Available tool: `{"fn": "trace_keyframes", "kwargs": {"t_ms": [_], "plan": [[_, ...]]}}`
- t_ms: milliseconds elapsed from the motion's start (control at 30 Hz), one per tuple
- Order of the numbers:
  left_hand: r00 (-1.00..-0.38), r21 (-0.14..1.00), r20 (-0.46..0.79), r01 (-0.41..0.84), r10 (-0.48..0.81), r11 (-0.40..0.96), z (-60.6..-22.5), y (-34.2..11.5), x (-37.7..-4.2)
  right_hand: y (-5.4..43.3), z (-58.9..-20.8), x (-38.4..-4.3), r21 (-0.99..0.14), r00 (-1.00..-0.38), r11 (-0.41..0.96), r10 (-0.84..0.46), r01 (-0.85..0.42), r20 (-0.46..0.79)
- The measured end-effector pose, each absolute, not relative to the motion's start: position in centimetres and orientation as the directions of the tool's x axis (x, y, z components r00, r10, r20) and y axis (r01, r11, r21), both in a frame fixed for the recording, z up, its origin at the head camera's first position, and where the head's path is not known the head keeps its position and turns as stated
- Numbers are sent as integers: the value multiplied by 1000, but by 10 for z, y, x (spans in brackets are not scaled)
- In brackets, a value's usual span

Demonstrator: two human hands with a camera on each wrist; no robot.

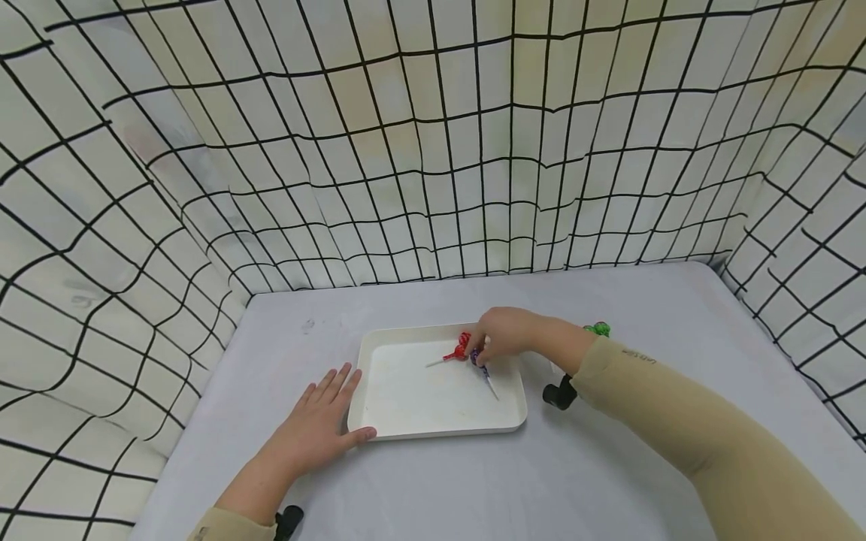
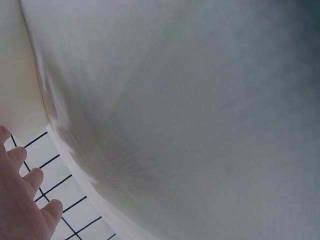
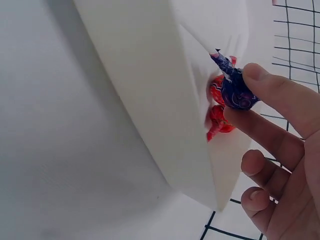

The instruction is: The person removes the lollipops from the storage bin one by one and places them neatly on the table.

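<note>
In the head view a white rectangular tray (image 1: 413, 398) lies on the table. My left hand (image 1: 321, 423) rests against its left end with fingers straight and spread, the thumb at the near corner. Over the tray's right part, my right hand (image 1: 504, 330) pinches a blue-purple wrapped lollipop (image 3: 237, 90) by its round head, between thumb and index finger. The lollipop's white stick points toward the near side. Two red lollipops (image 1: 461, 350) lie in the tray right beside those fingers. In the left wrist view only part of the left hand (image 2: 25, 195) shows.
Something green and wrapped (image 1: 600, 328) lies on the table past the right forearm, partly hidden by it. A white cloth (image 1: 440, 488) covers the table. White walls with a black grid (image 1: 473, 180) stand at the back and both sides.
</note>
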State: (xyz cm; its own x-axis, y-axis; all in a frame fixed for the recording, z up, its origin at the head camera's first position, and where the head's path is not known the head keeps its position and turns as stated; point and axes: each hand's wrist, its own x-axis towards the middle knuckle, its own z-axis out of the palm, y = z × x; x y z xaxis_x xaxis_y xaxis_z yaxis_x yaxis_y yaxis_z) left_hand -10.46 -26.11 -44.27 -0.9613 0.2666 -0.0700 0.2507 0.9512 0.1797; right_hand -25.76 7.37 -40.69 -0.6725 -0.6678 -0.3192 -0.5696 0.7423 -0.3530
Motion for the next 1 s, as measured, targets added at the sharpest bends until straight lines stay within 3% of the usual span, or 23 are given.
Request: {"fn": "trace_keyframes", "kwargs": {"t_ms": [433,1000], "plan": [[-959,183,-78,255,272,950,-441,-261,-105,90,-390,-263,-433,-680,729,-671,-531,-296],[-958,189,-77,258,276,947,-442,-262,-105,166,-383,-270,-477,-768,744,-610,-469,-196]]}}
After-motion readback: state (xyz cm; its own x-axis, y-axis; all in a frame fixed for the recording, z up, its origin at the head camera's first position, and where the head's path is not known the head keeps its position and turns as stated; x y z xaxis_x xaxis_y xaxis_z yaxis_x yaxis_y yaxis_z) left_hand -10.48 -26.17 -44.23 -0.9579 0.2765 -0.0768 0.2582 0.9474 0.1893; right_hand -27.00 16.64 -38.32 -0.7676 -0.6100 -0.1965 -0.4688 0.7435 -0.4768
